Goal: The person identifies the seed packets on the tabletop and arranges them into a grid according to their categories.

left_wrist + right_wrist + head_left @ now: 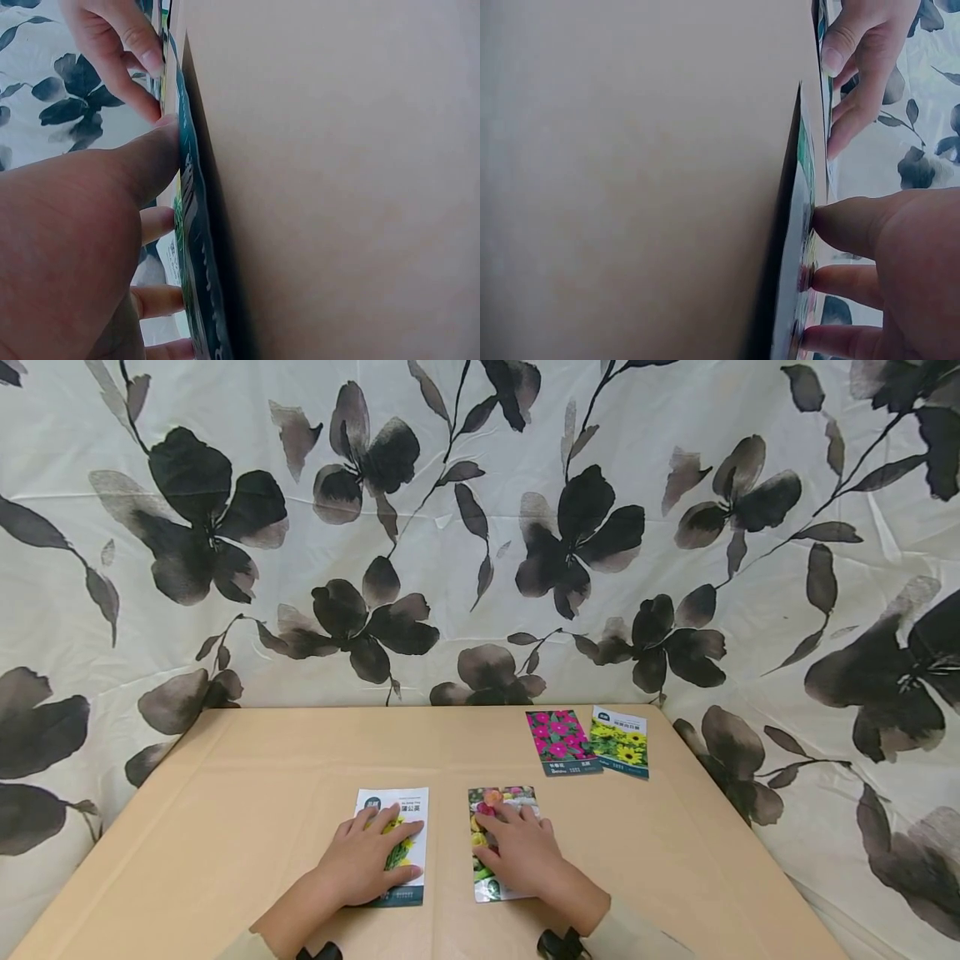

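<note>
My left hand point(363, 860) rests with fingers spread on a white flower-seed packet point(408, 894) that has yellow blooms and a dark teal band at its bottom. On a second packet point(492, 888), printed with multicoloured flowers, lies my right hand point(521, 852), fingertips pressing its face. Both packets are on the table, side by side with a gap between them. In the left wrist view, the thumb and fingertips touch the packet's face point(196, 225), whose near edge stands slightly off the tabletop. The right wrist view shows fingertips on the colourful packet point(791, 247). Each hand covers part of its packet's print.
Two more packets lie at the table's back right: one with pink flowers point(558, 739), the other with yellow flowers point(621, 747), their edges meeting. A beige covering spreads over the table point(247, 810). Behind it hangs a white cloth point(480, 427) with dark floral print.
</note>
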Available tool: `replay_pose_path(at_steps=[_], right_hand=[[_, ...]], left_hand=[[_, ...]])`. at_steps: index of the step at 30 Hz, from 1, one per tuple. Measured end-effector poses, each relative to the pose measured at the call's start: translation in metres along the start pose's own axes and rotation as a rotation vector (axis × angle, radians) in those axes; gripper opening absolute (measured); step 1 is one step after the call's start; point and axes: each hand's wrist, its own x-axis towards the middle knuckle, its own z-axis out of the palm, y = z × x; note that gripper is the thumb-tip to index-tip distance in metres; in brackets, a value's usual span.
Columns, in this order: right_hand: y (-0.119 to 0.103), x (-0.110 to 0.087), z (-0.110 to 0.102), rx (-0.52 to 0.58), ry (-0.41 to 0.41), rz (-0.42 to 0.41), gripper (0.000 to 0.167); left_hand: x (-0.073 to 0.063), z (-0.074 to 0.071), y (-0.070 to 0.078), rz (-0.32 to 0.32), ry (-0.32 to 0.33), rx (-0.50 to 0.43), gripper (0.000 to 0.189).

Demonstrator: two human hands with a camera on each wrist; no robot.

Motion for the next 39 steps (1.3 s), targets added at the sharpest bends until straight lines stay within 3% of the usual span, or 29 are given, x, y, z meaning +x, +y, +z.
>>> replay_pose_path(at_steps=[39], right_hand=[[-0.017, 0.007, 0.003, -0.020, 0.039, 0.013, 0.053]], left_hand=[[0.001, -0.003, 0.005, -0.013, -0.014, 0.010, 0.067]])
